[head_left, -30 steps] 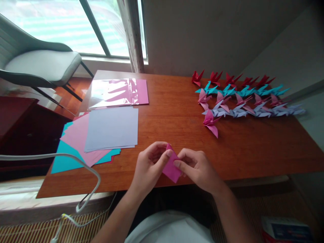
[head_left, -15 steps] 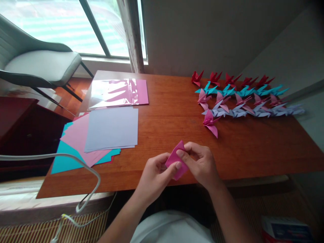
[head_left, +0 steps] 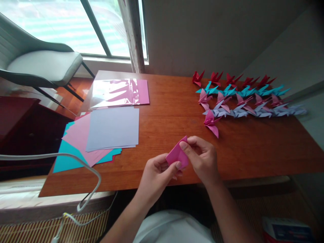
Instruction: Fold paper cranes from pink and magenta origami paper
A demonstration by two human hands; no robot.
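A small folded piece of pink paper [head_left: 176, 155] is held over the near edge of the wooden table [head_left: 167, 114]. My left hand [head_left: 157, 177] pinches its lower end between thumb and fingers. My right hand [head_left: 202, 158] grips its upper right side, thumb on top. Both hands are closed on the paper and touch each other around it.
A stack of loose sheets [head_left: 101, 135], lilac on pink on teal, lies at the left. A shiny plastic packet of pink paper [head_left: 118, 92] lies behind it. Rows of several folded paper cranes [head_left: 243, 98] fill the right back. A grey chair [head_left: 37, 64] and a white cable [head_left: 76, 162] are at the left.
The paper has turned and risen slightly. My right hand moved up and onto its upper side; my left hand dropped to the lower end.
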